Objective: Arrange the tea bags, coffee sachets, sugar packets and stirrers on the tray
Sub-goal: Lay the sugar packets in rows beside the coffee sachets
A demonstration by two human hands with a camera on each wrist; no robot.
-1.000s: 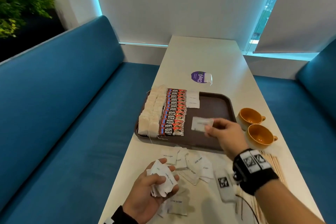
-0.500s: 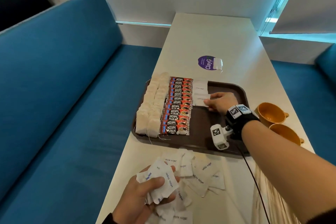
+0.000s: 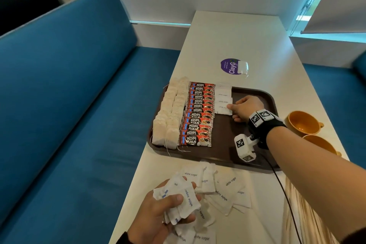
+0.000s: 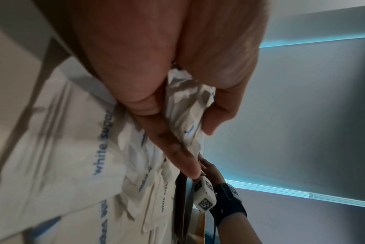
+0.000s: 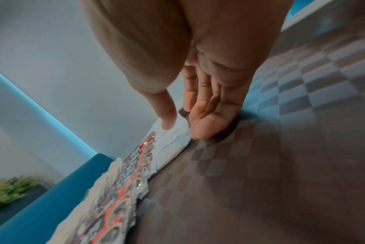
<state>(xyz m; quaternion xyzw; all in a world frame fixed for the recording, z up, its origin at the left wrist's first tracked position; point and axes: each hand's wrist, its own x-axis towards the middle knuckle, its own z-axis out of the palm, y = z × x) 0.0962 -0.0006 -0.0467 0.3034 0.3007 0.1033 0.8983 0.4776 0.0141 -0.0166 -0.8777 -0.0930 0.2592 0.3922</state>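
Observation:
A brown tray (image 3: 225,136) holds two rows of tea bags (image 3: 170,117), a column of red coffee sachets (image 3: 198,117) and a short column of white sugar packets (image 3: 223,95). My right hand (image 3: 232,110) is over the tray and pinches the nearest sugar packet (image 3: 222,110) by its right edge. In the right wrist view its thumb lies on that packet (image 5: 175,137). My left hand (image 3: 168,210) grips a bunch of sugar packets (image 4: 187,115) above the loose sugar packets (image 3: 223,188) on the table. Wooden stirrers (image 3: 305,222) lie at the near right, partly under my arm.
Two orange cups (image 3: 303,123) stand right of the tray. Beyond the tray a purple sticker (image 3: 229,66) carries one stray tea bag (image 3: 242,67). A blue bench (image 3: 79,105) runs along the table's left side. The far tabletop is bare.
My right hand carried one sugar packet from in front of the tray onto it and set it at the near end of the sugar column. The left hand stayed put with its bunch.

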